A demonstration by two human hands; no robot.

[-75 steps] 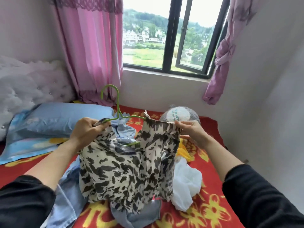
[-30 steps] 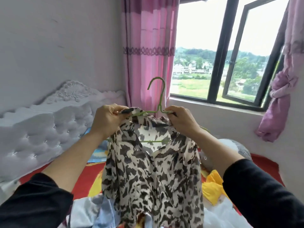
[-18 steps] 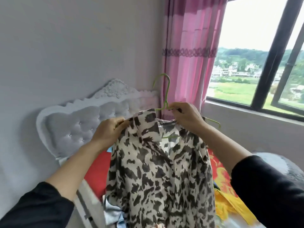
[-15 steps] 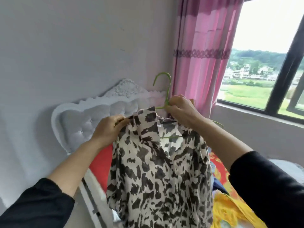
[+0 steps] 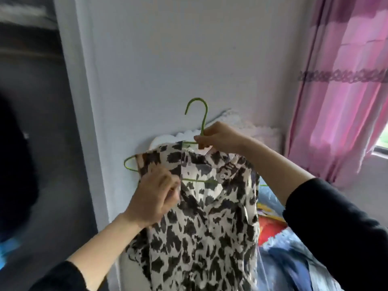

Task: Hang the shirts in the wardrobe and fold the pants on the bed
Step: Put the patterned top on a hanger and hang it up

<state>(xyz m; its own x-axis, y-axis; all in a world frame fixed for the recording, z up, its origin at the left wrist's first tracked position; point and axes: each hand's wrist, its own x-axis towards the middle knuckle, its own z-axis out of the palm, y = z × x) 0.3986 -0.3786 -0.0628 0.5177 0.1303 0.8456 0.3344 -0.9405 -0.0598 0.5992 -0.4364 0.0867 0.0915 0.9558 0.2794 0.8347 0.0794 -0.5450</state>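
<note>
A cream shirt with dark blotches [image 5: 201, 223] hangs on a green hanger [image 5: 202, 118], held up in front of the pale wall. My right hand [image 5: 218, 136] pinches the hanger just below its hook. My left hand [image 5: 155, 198] grips the shirt's front edge below the collar. The hanger's left end [image 5: 129, 164] sticks out bare past the shirt's shoulder. At the far left is the dark open wardrobe [image 5: 31, 143], blurred.
A white wardrobe side panel [image 5: 84, 122] stands between the opening and the wall. The bed [image 5: 279, 244] with blue and red cloth lies at lower right. A pink curtain [image 5: 344, 91] hangs at the right. The white headboard [image 5: 231, 120] peeks out behind the hanger.
My view has swung left from the bed and window to the wall and wardrobe. My left hand has slid from the shoulder down to the shirt's front; the right hand keeps the hanger.
</note>
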